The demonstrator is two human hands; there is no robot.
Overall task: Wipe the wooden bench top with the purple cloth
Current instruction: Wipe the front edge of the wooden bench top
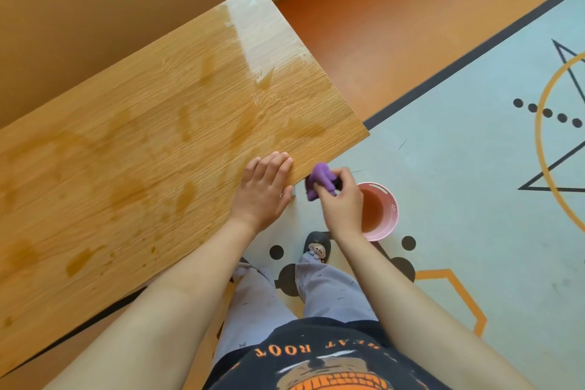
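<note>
- A black printed shirt point(316, 358) filled the bottom edge.
- The left hand point(264, 190) lay flat, fingers straight, on the wet-streaked counter point(126, 152).
- The right hand point(340, 199) clutched the bunched purple cloth point(319, 180) just off the counter's edge, near a pink bowl point(392, 215).

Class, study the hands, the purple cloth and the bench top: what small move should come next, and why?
Probably carry the purple cloth, bunched in the right hand, leftward onto the wooden bench top. It is held off the bench's edge, near the pink bowl, while brownish patches mark the wood; the left hand rests flat at that edge.
</note>
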